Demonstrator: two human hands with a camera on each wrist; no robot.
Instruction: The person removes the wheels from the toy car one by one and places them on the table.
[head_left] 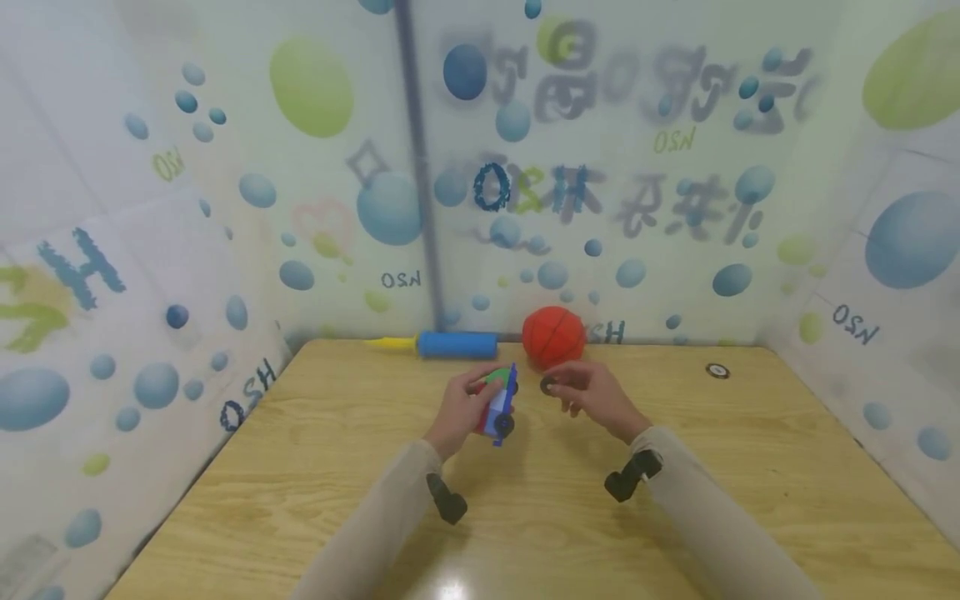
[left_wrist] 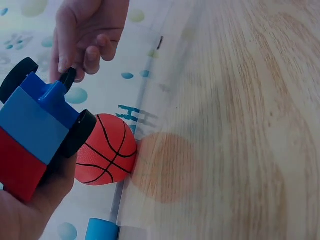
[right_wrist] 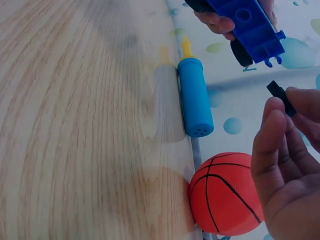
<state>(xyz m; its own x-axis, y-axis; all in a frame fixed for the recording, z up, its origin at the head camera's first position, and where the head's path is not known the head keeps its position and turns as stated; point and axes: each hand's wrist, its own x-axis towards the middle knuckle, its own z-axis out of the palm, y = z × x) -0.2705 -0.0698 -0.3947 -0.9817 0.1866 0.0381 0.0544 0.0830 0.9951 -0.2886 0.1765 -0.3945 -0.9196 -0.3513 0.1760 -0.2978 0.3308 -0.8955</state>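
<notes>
**A:** Where is the toy relative to my grip?

**B:** I see my left hand curled around a toy truck, held above the wooden surface, near its far edge. My right hand is just beside it, pinching a small black wheel between the fingertips. In the left wrist view the wheel appears to touch the truck's blue end.

**A:** What does the toy look like?

**B:** It is blocky: a blue chassis, a lighter blue block, a red block below, a green part on top, and black wheels at the sides.

**A:** What lies around it?

**B:** An orange toy basketball rests against the back wall, just beyond my hands. A blue pump with a yellow tip lies left of it. A small dark disc sits well apart on the right.
</notes>
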